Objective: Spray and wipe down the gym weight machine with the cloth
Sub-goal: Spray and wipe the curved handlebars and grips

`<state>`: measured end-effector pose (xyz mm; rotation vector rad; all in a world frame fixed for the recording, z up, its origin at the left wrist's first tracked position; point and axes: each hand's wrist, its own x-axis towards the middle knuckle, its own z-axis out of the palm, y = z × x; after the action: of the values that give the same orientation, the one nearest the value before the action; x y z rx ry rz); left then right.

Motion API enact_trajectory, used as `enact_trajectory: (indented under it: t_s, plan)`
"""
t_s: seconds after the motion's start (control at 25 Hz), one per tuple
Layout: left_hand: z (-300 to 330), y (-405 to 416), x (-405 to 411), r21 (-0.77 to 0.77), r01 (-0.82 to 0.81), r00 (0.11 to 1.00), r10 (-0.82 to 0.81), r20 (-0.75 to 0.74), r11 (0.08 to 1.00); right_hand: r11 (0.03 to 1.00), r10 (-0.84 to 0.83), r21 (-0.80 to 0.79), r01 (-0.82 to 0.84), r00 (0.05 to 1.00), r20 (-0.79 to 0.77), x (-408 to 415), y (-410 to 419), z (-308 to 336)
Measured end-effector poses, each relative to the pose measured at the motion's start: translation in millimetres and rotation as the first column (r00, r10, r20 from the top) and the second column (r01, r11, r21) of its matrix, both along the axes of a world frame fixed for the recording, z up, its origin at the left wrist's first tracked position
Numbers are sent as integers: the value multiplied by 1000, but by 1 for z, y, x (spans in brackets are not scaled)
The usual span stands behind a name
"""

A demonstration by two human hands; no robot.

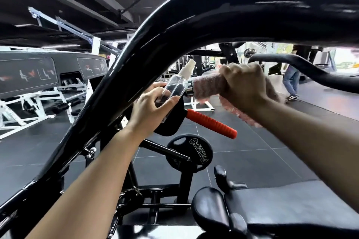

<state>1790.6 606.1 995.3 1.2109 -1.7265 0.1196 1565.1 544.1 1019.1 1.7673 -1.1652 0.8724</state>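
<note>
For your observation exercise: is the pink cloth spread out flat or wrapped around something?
Wrapped. The pink cloth is bunched around a handle of the machine, gripped there by the right hand, with a loose end hanging below the wrist.

dim gym interior under a dark ceiling, with daylight blowing out the windows (343, 58) at far right. glare streaks run along the glossy black machine arm (213, 11). wide-angle distortion bends the frame's edges; the pink cloth (209, 87) and distant background are softly blurred.

Gym, weight machines (213, 15), weight plate (189, 152), rubber floor (252, 141)
</note>
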Motion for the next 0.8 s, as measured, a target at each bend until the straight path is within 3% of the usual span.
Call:
enact_trajectory:
  t_s: [0.08, 0.24, 0.32, 0.36, 0.4, 0.44, 0.48, 0.52, 0.56, 0.6, 0.64, 0.68, 0.72, 0.76, 0.8]
  plan:
    - [1, 1, 1, 9, 2, 1000, -2, 3, 1000, 990, -14, -137, 13, 1000, -7, 9, -8, -24]
    - [1, 1, 4, 43, 9, 1000, -9, 5, 999, 991, -30, -136, 16, 994, -105, 24, -8, -20]
    - [1, 1, 3, 60, 20, 1000, -19, -17, 998, 999, -32, 20, 36, 986, -162, 24, -1, 10]
    - [2, -1, 3, 61, 10, 1000, -9, -13, 998, 964, 10, 262, 44, 980, -199, 25, 1, 30]
    - [4, -2, 4, 57, -4, 1000, 4, -1, 998, 841, 68, 538, 60, 974, -215, 27, 0, 47]
    - [4, -2, 4, 53, -13, 1000, 13, 11, 999, 652, 128, 756, 56, 975, -182, 30, -3, 62]
    - [5, -3, 4, 53, -16, 1000, 15, 14, 998, 461, 162, 887, 30, 980, -117, 34, -6, 75]
    - [5, -3, 3, 56, -16, 1000, 16, 8, 998, 341, 177, 940, 15, 981, -80, 38, -8, 80]
    - [4, -3, 3, 55, -19, 1000, 19, -2, 998, 314, 181, 949, 17, 980, -77, 41, -10, 81]
    - [4, -3, 1, 43, -23, 1000, 24, -10, 999, 383, 173, 924, 22, 980, -95, 42, -11, 76]
    - [2, -2, -3, 21, -27, 999, 27, -21, 999, 547, 144, 837, 35, 980, -134, 42, -12, 65]
    - [-1, -3, -6, -1, -30, 999, 30, -38, 1000, 772, 80, 634, 48, 982, -172, 42, -12, 50]
    - [-4, -4, -10, -16, -33, 997, 32, -64, 999, 945, 2, 322, 53, 986, -167, 42, -12, 32]
    - [-6, -5, -12, -24, -36, 995, 34, -91, 999, 997, -58, 43, 64, 990, -130, 45, -8, 13]
    - [-8, -5, -14, -22, -36, 993, 33, -116, 999, 988, -83, -138, 72, 993, -78, 50, -8, -4]
